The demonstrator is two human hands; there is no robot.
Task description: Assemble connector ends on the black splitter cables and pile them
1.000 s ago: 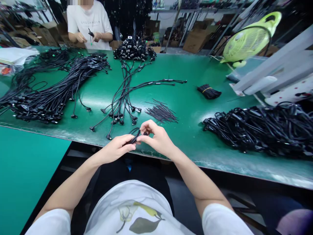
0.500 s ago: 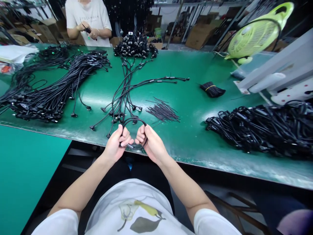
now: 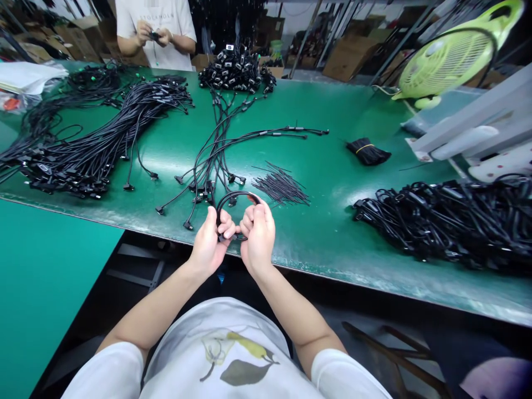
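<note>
As left grip [image 3: 210, 239] and right grip [image 3: 258, 234] clasp a coiled cable [image 3: 238, 193], it looks light and springy, best held by its sides.

tabletop [image 3: 332, 221]: smooth, glossy | coiled cable [image 3: 233, 194]: smooth, plastic-looking | fan [image 3: 451, 58]: plastic | shirt [image 3: 187, 343]: matt cloth | carton [image 3: 349, 57]: matt cardboard

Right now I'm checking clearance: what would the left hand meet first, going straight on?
Beyond its looped cable, the left hand would probably meet the cable connectors lying ahead; depth is unclear.
</note>
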